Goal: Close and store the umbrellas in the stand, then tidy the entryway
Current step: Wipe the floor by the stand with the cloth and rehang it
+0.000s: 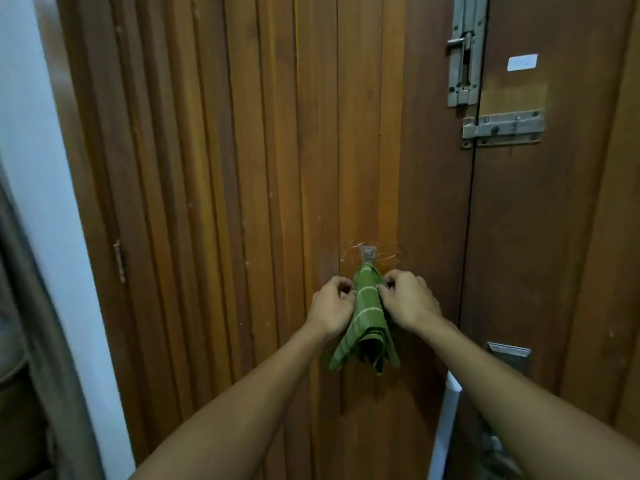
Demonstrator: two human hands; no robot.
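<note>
Although the task speaks of umbrellas and a stand, none shows in this frame, so the thing in hand is the green cloth [367, 317], low and just right of centre, which looks like part of tidying the entryway. It hangs by its top from a small clear hook [367, 254] stuck on the door [242, 168], and its folds fan out downward because only that one point carries it. Both hands work at its upper part, just below the hook: the left hand [332, 303] pinches the cloth's left edge with curled fingers, and the right hand [408, 299] pinches the right edge the same way. Held on both sides like this, the cloth can be squared and drawn straight under the hook, which I judge to be the aim, so that it hangs neatly rather than bunched. Scuffed clear tape marks spread around the hook, probably from the adhesive pad that holds it to the wood. Toward the upper right of the frame, two metal bolts [465, 53] bridge the gap to a second door leaf [554, 237], and a white label [522, 62] sits beside them. At the lower right a white pole [446, 427] stands near the gap; what it belongs to I cannot tell. Along the left edge run a pale wall [31, 133] and a small hinge [119, 261].
</note>
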